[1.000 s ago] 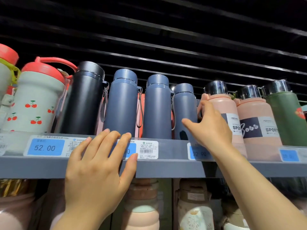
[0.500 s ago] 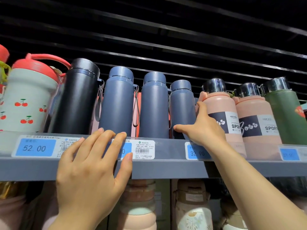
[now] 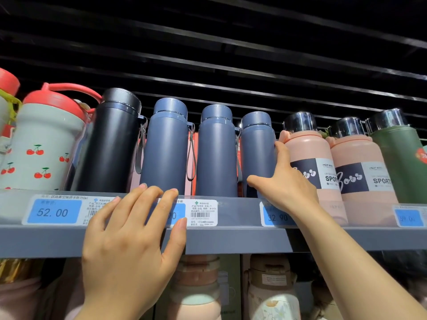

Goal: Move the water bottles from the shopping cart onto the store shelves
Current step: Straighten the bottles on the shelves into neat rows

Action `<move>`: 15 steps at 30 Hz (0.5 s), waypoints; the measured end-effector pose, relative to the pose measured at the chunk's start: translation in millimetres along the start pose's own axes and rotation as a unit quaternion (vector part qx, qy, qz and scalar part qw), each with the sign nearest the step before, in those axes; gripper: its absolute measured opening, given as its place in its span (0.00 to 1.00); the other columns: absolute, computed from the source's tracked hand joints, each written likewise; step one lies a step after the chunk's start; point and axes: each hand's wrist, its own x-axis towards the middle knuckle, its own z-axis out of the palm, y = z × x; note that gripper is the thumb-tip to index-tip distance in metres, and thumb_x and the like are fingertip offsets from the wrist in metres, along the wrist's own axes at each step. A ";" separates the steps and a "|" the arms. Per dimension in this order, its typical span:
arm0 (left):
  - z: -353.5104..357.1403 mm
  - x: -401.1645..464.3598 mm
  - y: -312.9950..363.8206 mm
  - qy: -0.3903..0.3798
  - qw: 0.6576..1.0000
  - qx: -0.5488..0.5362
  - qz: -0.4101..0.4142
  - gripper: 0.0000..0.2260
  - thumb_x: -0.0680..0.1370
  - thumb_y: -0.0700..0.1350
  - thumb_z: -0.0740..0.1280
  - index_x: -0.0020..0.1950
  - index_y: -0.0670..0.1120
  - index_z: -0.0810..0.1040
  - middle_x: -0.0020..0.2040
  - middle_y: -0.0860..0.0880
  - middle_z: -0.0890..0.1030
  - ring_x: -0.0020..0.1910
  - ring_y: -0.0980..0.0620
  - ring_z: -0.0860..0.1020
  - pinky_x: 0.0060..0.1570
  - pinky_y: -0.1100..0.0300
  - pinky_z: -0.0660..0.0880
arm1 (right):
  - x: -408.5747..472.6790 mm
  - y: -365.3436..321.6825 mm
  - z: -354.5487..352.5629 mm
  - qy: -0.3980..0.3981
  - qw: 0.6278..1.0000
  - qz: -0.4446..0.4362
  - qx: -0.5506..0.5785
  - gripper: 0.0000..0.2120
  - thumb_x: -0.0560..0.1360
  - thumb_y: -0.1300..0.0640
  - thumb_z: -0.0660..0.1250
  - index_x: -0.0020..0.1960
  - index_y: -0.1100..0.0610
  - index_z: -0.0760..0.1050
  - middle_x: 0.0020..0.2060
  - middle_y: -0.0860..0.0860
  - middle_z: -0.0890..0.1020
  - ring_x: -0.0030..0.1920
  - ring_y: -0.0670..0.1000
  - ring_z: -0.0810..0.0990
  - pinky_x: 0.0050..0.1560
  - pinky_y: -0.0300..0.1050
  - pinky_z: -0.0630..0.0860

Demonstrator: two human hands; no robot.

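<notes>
Blue bottle (image 3: 257, 153), beside pink bottle (image 3: 309, 172) | right hand (image 3: 285, 183) grasping its base | left hand (image 3: 134, 236) flat, released | seat upright, aligned with row.

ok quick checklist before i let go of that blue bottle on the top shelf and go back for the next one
1. Rightmost blue bottle upright: ok, it stands level with the two blue ones on its left.
2. Base fully on the shelf: cannot tell, the price rail and the right hand hide it.
3. Gap to the pink bottle: not ok, fingers are wedged between the two, so draw them out slowly.
4. Right hand's hold: ok, thumb and fingers wrap the bottle's lower part.
5. Left hand: ok, it rests flat on the shelf edge and holds nothing.
6. Room for another bottle in this row: not ok, the front row looks full.
</notes>
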 end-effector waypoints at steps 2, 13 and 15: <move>0.3 -0.3 -0.5 0.001 1.000 0.000 0.003 0.21 0.81 0.54 0.55 0.62 0.46 0.81 0.57 0.46 0.82 0.60 0.43 0.79 0.56 0.46 0.70 | -0.5 0.4 -1.7 -0.002 1.000 -0.001 0.010 0.43 0.69 0.43 0.66 0.75 0.43 0.43 0.50 0.53 0.76 0.49 0.58 0.75 0.49 0.50 0.69; -0.6 -0.3 -0.5 -0.009 1.000 0.000 0.000 0.21 0.80 0.54 0.54 0.62 0.45 0.81 0.57 0.45 0.82 0.61 0.42 0.79 0.56 0.45 0.70 | -5.9 -0.8 3.5 0.056 0.998 0.003 -0.025 0.50 0.64 0.27 0.66 0.76 0.44 0.44 0.65 0.57 0.71 0.65 0.60 0.71 0.59 0.55 0.70; -0.8 -0.5 -0.3 -0.010 1.000 -0.002 -0.002 0.21 0.80 0.54 0.55 0.62 0.45 0.81 0.57 0.45 0.81 0.61 0.43 0.79 0.56 0.45 0.70 | -6.9 -0.5 3.1 0.049 0.999 -0.008 -0.019 0.49 0.67 0.30 0.65 0.76 0.44 0.41 0.62 0.56 0.74 0.62 0.59 0.74 0.54 0.53 0.71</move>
